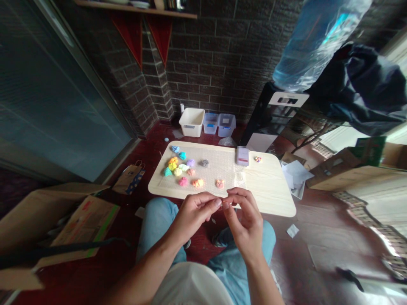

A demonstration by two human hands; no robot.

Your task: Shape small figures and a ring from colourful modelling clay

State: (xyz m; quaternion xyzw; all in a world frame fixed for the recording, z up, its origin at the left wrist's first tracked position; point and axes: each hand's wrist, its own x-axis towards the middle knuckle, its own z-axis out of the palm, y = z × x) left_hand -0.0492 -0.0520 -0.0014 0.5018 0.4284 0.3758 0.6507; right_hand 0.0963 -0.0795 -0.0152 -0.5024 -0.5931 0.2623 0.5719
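Note:
My left hand [201, 206] and my right hand [243, 212] meet over the near edge of the low table, thumbs and forefingers pinched. Between the fingertips is a tiny reddish bit, too small to make out. Just beyond them a pink, animal-face-like clay figure [219, 183] sits on a clear bubble-wrap sheet [216, 159]. Lumps that look like modelling clay spread over the sheet's left half, among them an orange one [198, 183], a pink one [183, 181], a yellow one [173, 163], a blue one [175, 149] and a grey one [205, 162].
On the pale wooden table [270, 190] are a small box or card [243, 156] and a multicoloured cluster [258, 159]. Plastic bins [192, 123] stand against the brick wall behind. A water dispenser [267, 114] rises at the back right; cardboard boxes [79, 228] lie at left.

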